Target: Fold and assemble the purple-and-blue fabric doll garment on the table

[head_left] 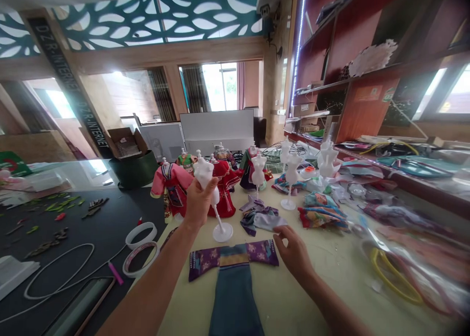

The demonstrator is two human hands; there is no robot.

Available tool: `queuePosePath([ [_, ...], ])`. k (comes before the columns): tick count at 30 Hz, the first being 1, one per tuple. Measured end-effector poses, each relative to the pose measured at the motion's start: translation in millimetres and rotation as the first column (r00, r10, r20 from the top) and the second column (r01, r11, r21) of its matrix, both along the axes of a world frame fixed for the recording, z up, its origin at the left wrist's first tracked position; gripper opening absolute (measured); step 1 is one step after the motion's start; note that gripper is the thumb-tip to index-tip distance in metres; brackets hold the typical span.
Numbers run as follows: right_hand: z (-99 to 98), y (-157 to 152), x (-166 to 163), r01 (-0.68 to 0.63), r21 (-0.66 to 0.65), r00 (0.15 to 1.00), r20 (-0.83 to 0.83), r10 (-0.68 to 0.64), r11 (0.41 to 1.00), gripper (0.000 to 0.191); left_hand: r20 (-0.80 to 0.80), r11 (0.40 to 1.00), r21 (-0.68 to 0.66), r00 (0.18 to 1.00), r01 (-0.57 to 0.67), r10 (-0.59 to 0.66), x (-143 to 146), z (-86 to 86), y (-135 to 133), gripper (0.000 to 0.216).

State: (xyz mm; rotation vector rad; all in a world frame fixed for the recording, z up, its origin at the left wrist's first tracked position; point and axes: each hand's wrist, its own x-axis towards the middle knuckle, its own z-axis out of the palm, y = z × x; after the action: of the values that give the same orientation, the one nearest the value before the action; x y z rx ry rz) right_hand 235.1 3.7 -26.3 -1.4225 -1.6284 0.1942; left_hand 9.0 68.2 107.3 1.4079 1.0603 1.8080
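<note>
While the left hand (198, 202) holds a white doll dress form (204, 173) tilted, fingers clamped around its torso for steady control, the right hand (293, 254) hangs with fingers apart just beside a flat purple-and-teal doll garment (233, 282) near the counter's (282, 302) front edge.

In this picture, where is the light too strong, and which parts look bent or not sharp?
Head view: the back windows glare white and hide the outside; the wooden shelves at right lean and curve from the wide lens; the yellow loop in the lower right corner looks soft, while the left hand and white doll stand look fairly sharp.
</note>
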Motion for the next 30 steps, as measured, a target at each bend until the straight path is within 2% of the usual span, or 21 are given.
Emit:
queuePosePath([
  [9,0.9,-1.7,-0.9,-0.021,-0.043,0.999,0.029,0.022,0.999,0.019,-0.144,0.984,0.056,0.973,-0.171,0.178,3.3,-17.2,22.4,0.039],
  [18,-0.7,-1.1,-2.2,-0.033,-0.039,0.998,0.053,0.035,0.999,0.021,-0.291,0.954,0.035,0.91,-0.297,0.294,26.7,-30.8,32.5,0.038],
  [23,-0.8,-1.4,-2.1,-0.039,-0.042,0.997,0.07,0.042,0.998,0.022,-0.333,0.947,0.009,0.892,-0.322,0.306,35.9,-36.1,30.6,0.038],
  [27,0.0,-2.1,-2.5,-0.04,-0.047,0.996,0.075,0.043,0.998,0.022,-0.345,0.96,-0.008,0.902,-0.281,0.261,36.2,-35.1,27.6,0.037],
  [30,0.1,-1.8,-3.1,-0.041,-0.052,0.996,0.075,0.045,0.998,0.021,-0.346,0.973,-0.028,0.916,-0.229,0.205,33.5,-32.5,22.1,0.029],
])
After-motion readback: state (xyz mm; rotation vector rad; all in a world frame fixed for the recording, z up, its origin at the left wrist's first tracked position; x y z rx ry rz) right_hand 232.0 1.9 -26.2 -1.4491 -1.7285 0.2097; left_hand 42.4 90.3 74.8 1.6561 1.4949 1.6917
